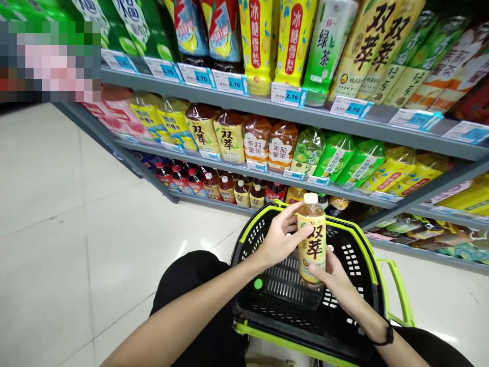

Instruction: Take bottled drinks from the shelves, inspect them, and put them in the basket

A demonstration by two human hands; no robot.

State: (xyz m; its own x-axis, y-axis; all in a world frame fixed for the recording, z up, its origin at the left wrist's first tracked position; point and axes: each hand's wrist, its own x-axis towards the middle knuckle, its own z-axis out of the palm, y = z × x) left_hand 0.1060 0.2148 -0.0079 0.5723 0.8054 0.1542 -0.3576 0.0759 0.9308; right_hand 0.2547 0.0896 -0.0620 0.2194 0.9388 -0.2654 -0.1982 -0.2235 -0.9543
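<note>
Above the black shopping basket [367, 265] with its lime-green rim, both hands meet around one bottle of amber tea [312, 239] that stands upright with a pale cap and a yellow label printed in large dark characters. From the left, the left hand [278, 239] comes in on a bare forearm and closes on the bottle's upper part, the thumb lying across the label's top edge and the fingers wrapped behind the neck. The bottle sits between the two hands, its base just over the basket's open inside. On the right, the right hand [336, 280] cups the bottle's lower end, fingers curled under and against the bottom of the label; a dark band [387, 336] circles that wrist. Behind the hands, grey shelves [267, 104] carry rows of bottled drinks, with blue-and-white price tags [286, 95] along the front edges. Pale floor tiles [57, 204] stretch away on the left.
</note>
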